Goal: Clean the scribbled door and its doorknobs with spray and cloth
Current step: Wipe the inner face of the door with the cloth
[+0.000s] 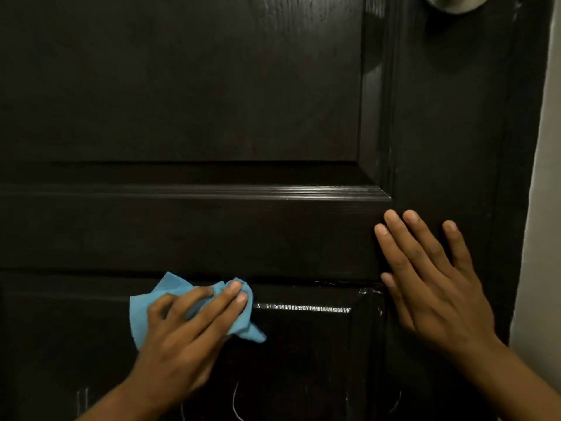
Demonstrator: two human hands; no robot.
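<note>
Wiping a dark door (212,86) with a blue cloth (142,311).
Left hand (185,338) presses cloth flat against lower panel — fingers straight; right hand (431,284) flat on door, fingers spread, holding nothing.

what the view leaves out

the doorknob (457,2) is cut by the top edge, only its lower curve showing. the left hand (188,332) covers much of the blue cloth (142,311). both forearms run off the bottom edge. the faint scribbles (235,401) low on the door (182,86) are too thin and dim to read.
</note>
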